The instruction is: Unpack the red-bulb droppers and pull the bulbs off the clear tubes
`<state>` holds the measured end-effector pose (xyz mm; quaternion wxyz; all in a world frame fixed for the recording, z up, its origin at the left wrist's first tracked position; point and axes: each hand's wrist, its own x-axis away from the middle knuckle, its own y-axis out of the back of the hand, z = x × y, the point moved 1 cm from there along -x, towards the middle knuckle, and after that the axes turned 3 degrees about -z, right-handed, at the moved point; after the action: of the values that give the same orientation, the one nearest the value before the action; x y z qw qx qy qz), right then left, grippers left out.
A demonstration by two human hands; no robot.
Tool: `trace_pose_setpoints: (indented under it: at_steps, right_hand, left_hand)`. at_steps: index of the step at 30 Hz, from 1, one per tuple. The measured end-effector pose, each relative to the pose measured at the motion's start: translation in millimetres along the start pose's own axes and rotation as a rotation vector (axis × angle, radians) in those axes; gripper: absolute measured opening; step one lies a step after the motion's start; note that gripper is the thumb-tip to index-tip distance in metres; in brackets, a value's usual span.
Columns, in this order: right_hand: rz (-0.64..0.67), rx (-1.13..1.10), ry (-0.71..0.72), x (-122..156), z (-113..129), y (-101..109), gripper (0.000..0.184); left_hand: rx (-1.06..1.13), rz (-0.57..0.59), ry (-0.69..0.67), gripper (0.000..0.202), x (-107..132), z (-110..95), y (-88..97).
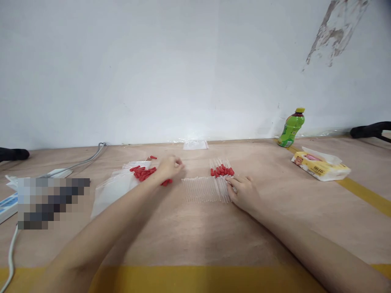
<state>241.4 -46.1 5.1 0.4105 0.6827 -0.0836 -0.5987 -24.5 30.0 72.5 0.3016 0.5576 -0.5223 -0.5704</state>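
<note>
Thin clear tubes (198, 190) lie side by side in a row at the middle of the table. Just beyond them is a group of similar tubes capped with red rubber bulbs (222, 170). My right hand (246, 194) rests at the right end of the row, thumb and forefinger closed on a clear tube there. To the left, my left hand (171, 167) hovers beside a heap of loose red bulbs (143, 173). Its fingers are curled into a pinch, and whatever they hold is hidden. A few red bulbs (166, 182) lie beneath that wrist.
Clear plastic bags (113, 189) lie under and beside the heap. Another small bag (195, 145) is by the wall. On the right stand a green bottle (291, 128) and a tissue pack (320, 166). A power strip (9, 206) with cables sits at left, near a blurred patch.
</note>
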Motion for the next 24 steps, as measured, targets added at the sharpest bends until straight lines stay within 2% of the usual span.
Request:
trace_pose_setpoints:
  at_steps: [3, 5, 8, 11, 15, 19, 21, 24]
  right_hand:
    - [0.049, 0.063, 0.017, 0, 5, -1, 0.021]
    - [0.077, 0.078, 0.031, 1, 9, -1, 0.019]
    - [0.086, 0.064, 0.052, 2, 12, -1, 0.018]
    - [0.096, 0.032, 0.054, 2, 14, 1, 0.029]
    - [0.106, -0.014, 0.024, 1, 14, 4, 0.039]
    - [0.044, -0.049, -0.036, 1, 8, 4, 0.035]
    - [-0.007, -0.075, -0.055, 1, 3, 2, 0.030]
    - [-0.094, -0.163, -0.036, 1, -2, 0, 0.026]
  left_hand:
    - [0.065, 0.020, -0.070, 0.025, 5, -42, -22.3]
    - [0.101, 0.033, -0.069, 0.031, 4, -62, -35.3]
    - [0.149, 0.080, -0.023, 0.040, -3, -79, -49.8]
    - [0.193, 0.150, 0.025, 0.042, -11, -87, -58.1]
    - [0.234, 0.170, 0.094, 0.037, -15, -91, -60.3]
    - [0.261, 0.103, 0.122, 0.029, -9, -82, -50.6]
    - [0.273, 0.045, 0.091, 0.023, 1, -71, -39.8]
    - [0.285, -0.049, 0.015, 0.014, 29, -50, -19.8]
